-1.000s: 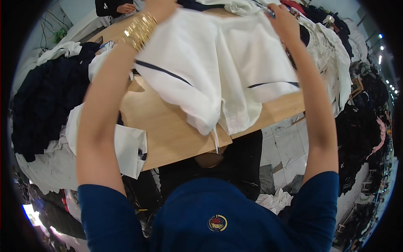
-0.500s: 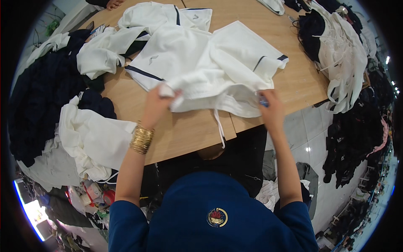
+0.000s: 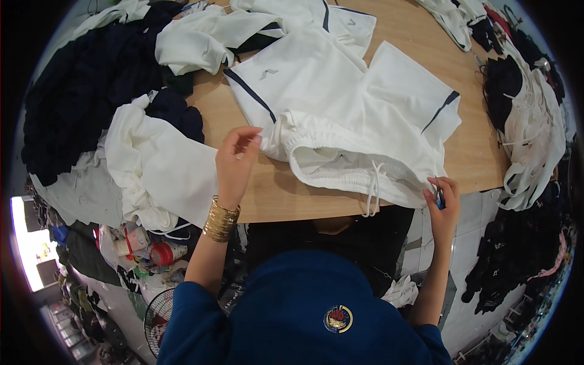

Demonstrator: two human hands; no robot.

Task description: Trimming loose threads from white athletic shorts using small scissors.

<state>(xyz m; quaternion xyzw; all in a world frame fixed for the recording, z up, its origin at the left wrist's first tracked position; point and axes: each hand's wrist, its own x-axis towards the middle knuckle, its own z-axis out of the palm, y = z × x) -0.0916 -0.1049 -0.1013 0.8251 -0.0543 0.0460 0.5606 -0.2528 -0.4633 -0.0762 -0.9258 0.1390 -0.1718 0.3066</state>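
The white fabric shorts with navy trim point(image 3: 322, 91) lie spread on the pale wood-grained table point(image 3: 480, 143), gathered elastic waistband point(image 3: 331, 179) toward the person — apparently so that its opening sits within reach of both hands. The left hand point(image 3: 236, 159) is loosely curled and empty, just beside the waistband; the right hand point(image 3: 446, 201) grips a small blue tool point(image 3: 440, 198) — seemingly kept in the palm to leave fingertips free at the waistband's right end.
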